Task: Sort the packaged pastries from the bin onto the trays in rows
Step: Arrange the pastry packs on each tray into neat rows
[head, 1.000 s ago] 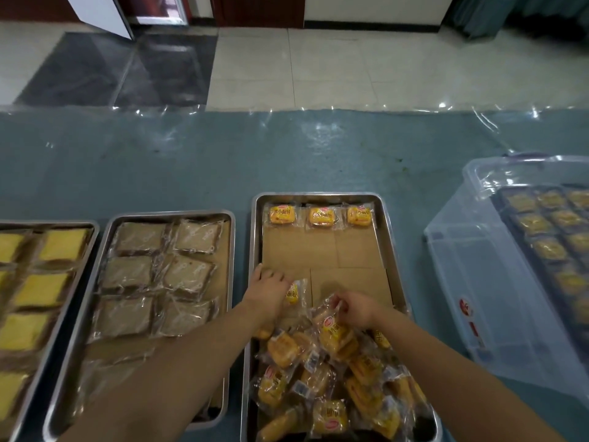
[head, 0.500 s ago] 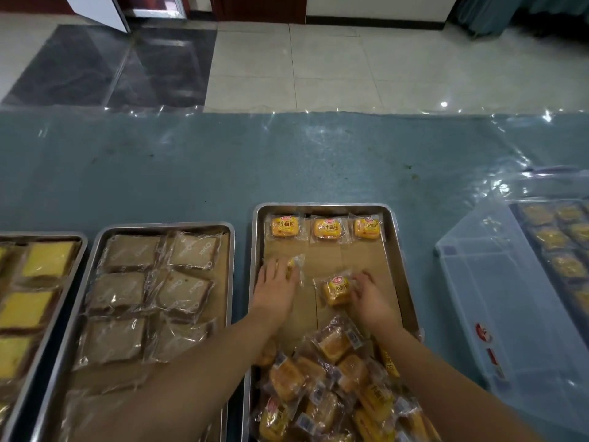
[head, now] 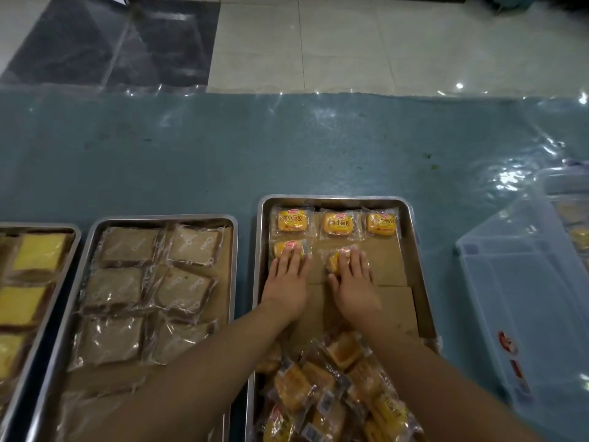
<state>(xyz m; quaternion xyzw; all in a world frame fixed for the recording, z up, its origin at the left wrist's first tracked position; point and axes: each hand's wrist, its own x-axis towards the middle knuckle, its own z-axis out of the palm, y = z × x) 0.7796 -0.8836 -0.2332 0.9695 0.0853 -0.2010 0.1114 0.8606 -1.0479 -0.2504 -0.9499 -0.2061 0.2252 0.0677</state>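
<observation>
From my head camera, my left hand [head: 288,283] lies flat with straight fingers pressing a small yellow wrapped pastry [head: 287,247] at the left of the 2nd row in the right-hand steel tray [head: 425,282]. My right hand [head: 355,282] lies flat too, fingers over another yellow wrapped pastry [head: 334,261] just beside it. 3 matching packets [head: 338,223] sit in the row beyond my fingertips. A loose heap of wrapped pastries [head: 334,393] fills the tray's near end, between my forearms.

Both hands slid pastries up beside the top row.
</observation>
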